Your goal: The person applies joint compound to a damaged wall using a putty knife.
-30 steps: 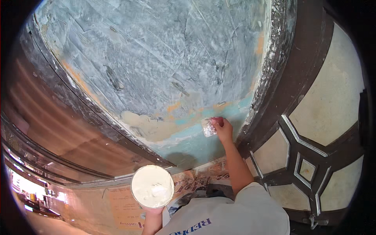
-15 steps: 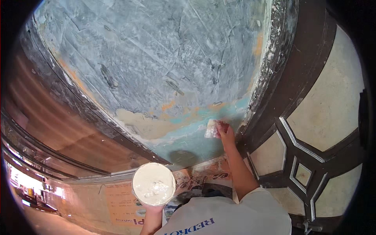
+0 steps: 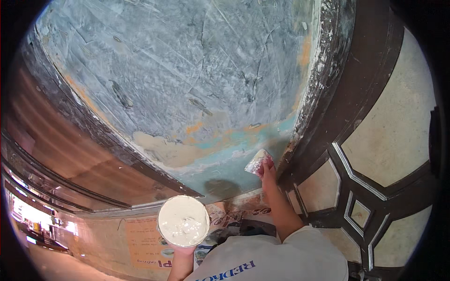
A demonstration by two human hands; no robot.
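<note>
My left hand (image 3: pixel 183 250) supports a round tub of creamy white putty (image 3: pixel 182 218) from below. Most of its fingers are hidden under the tub. A flat scraper (image 3: pixel 256 161), its broad blade smeared with white putty, is gripped in my right hand (image 3: pixel 268 170). The blade is tilted, in front of the pale green lower strip of the wall (image 3: pixel 243 175); whether it touches the surface I cannot tell. Higher up, the wall is mottled blue-grey, with orange and beige patches along its border.
Dark, paint-flecked frames edge the wall at the left and at the right (image 3: pixel 307 107). Beyond the right one stands a dark lattice (image 3: pixel 344 178) with cream panels. Printed sheets (image 3: pixel 145 243) lie below the wall, behind the tub. A brown glossy panel (image 3: pixel 70 145) is at the left.
My right hand has turned the scraper, so its blade now slants, and has moved slightly down. The tub in my left hand has stayed nearly in place.
</note>
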